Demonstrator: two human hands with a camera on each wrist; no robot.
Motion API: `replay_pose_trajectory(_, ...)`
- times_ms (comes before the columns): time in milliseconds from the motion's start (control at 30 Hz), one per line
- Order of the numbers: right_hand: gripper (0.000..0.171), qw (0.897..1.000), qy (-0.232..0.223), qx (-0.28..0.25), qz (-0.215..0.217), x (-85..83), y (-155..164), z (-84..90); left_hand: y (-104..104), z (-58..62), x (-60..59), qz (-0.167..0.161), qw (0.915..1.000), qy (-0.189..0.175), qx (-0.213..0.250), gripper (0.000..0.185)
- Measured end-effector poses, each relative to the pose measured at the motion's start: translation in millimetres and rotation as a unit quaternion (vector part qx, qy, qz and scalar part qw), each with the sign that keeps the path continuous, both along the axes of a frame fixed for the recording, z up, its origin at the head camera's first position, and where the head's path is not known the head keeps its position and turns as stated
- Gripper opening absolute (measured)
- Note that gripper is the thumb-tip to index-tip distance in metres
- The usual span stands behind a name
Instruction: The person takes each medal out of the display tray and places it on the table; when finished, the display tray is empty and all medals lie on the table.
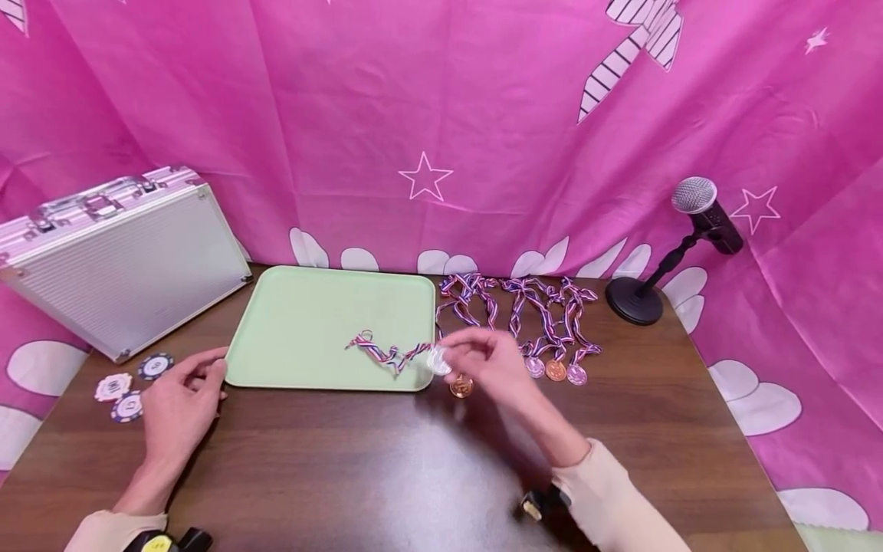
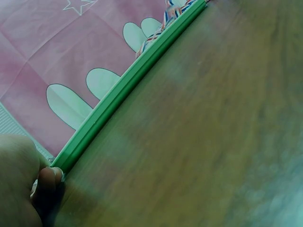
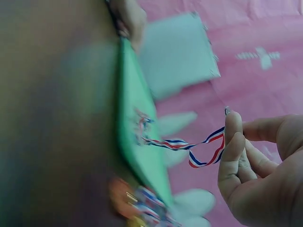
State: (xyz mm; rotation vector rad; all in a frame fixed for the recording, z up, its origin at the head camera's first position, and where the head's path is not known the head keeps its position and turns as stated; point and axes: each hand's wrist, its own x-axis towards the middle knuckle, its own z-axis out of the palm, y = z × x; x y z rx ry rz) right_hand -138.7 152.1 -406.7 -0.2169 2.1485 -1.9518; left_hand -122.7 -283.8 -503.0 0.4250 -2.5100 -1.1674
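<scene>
Head view: the right hand has its grip pinched on a silver medal just above the near right corner of the green tray. The medal's striped ribbon trails leftward from the grip across the tray, long axis roughly left to right. The left hand rests on the desk, fingertips touching the tray's near left corner, fingers relaxed. Three poker chips lie left of that hand. Four more medals lie around the right grip: one bronze just below, three to its right.

Left wrist view: a fingertip touches the tray edge.

Right wrist view: the fingers pinch the ribbon, which runs away towards the tray.
</scene>
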Motion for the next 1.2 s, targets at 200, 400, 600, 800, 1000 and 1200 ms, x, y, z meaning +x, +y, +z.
replay_pose_trajectory(200, 0.029, 0.994, 0.055, 0.039, -0.081, -41.2, 31.4, 43.0, 0.9, 0.1, -0.7, 0.003, 1.0000, 0.001, 0.002, 0.031)
replay_pose_trajectory(400, 0.028, 0.980, 0.126, -0.040, -0.149, -80.4, 59.6, 84.2, 2.8, 0.6, -3.4, 0.001, 1.0000, -0.004, -0.002, 0.032)
replay_pose_trajectory(600, 0.022, 0.948, 0.194, -0.131, -0.216, -85.9, 81.1, 93.0, 4.3, 2.7, -3.9, -0.001, 1.0000, -0.004, 0.000, 0.032)
replay_pose_trajectory(800, 0.027, 0.965, 0.115, -0.057, -0.230, -70.4, 98.5, 52.6, 4.3, 2.7, -3.3, 0.001, 1.0000, -0.002, 0.004, 0.032)
replay_pose_trajectory(1000, 0.029, 0.973, 0.077, 0.013, -0.219, -45.7, 107.7, 9.6, 2.4, 0.2, -1.7, 0.004, 0.9999, -0.002, 0.011, 0.031)
replay_pose_trajectory(1200, 0.026, 0.978, 0.042, 0.046, -0.199, -16.3, 109.1, -21.8, 0.2, 0.1, -1.0, 0.004, 1.0000, -0.003, 0.008, 0.032)
